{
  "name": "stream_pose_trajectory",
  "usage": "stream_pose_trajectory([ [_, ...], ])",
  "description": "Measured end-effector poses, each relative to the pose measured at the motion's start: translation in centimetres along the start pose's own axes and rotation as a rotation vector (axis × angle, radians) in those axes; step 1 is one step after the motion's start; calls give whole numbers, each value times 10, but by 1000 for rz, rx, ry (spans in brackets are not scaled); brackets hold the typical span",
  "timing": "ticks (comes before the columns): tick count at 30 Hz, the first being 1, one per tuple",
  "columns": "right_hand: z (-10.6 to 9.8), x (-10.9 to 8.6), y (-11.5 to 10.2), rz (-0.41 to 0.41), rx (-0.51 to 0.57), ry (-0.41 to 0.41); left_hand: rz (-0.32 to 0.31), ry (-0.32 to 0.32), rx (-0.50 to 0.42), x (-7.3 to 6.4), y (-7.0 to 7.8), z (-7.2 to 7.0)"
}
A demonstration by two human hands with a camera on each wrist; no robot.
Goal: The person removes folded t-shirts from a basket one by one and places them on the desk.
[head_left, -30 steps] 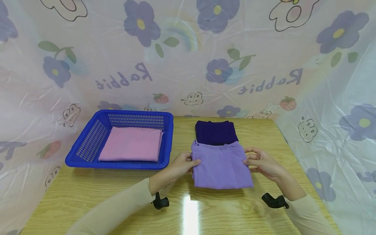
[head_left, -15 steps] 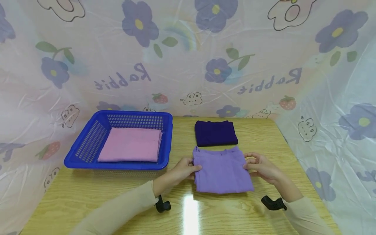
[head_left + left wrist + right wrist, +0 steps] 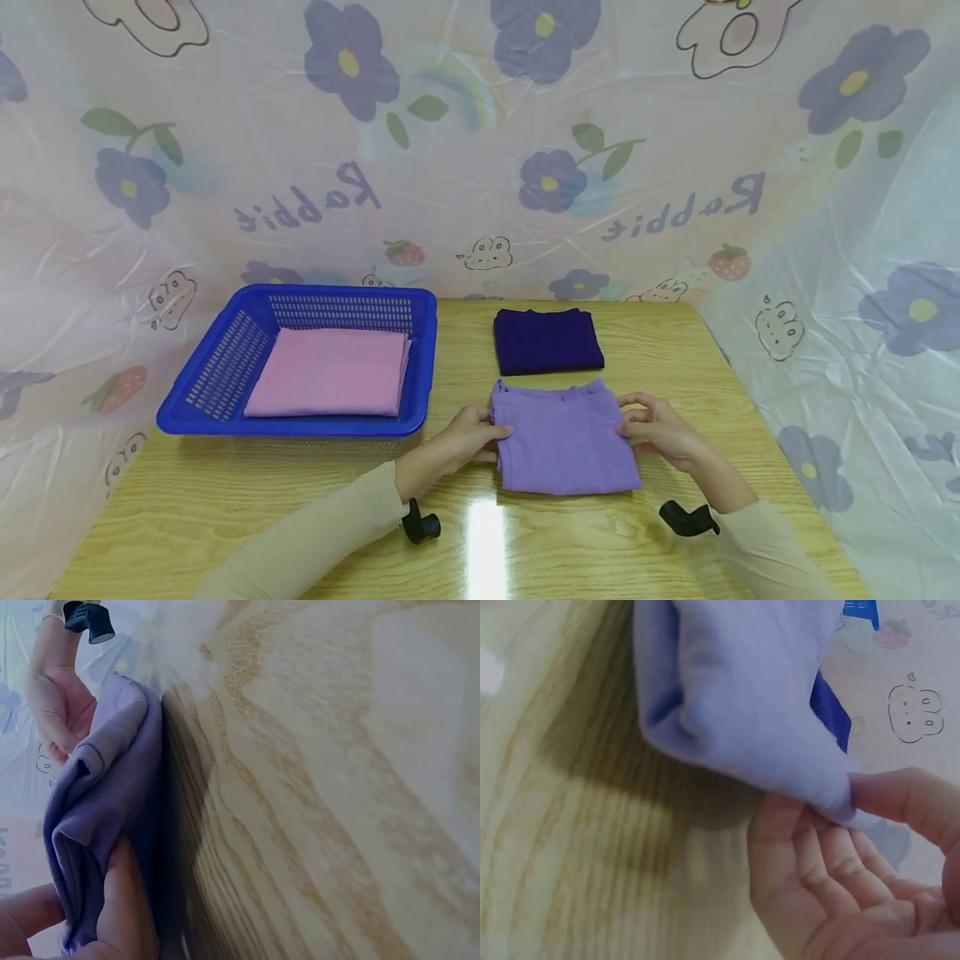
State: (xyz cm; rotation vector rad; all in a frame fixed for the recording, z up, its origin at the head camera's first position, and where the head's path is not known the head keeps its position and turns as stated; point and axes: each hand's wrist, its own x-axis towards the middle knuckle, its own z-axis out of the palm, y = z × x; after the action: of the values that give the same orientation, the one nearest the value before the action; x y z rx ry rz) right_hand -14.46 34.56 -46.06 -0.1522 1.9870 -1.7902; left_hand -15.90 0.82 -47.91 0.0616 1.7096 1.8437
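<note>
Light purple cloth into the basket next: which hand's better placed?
Probably the left hand: it pinches the light purple cloth on the side nearer the basket. The right hand holds the opposite side, with the cloth between it and the basket.

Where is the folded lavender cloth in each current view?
Head: lavender cloth, right of centre in the lower half.
Left wrist: lavender cloth, left side, stretching from upper to lower part.
Right wrist: lavender cloth, top centre, running off the top edge.
Shared landmark: the right hand, visible in all three.

Downward head view, close wrist views share lilac cloth (image 3: 566, 442).
</note>
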Motion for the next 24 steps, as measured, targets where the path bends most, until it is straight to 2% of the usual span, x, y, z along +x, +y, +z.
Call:
stream_pose_trajectory([
  [15, -1, 6, 12, 81, -62, 47, -38, 31, 102, 3, -9, -6],
  [24, 1, 8, 12, 90, -179, 102, -50, 53, 143, 5, -8, -11],
])
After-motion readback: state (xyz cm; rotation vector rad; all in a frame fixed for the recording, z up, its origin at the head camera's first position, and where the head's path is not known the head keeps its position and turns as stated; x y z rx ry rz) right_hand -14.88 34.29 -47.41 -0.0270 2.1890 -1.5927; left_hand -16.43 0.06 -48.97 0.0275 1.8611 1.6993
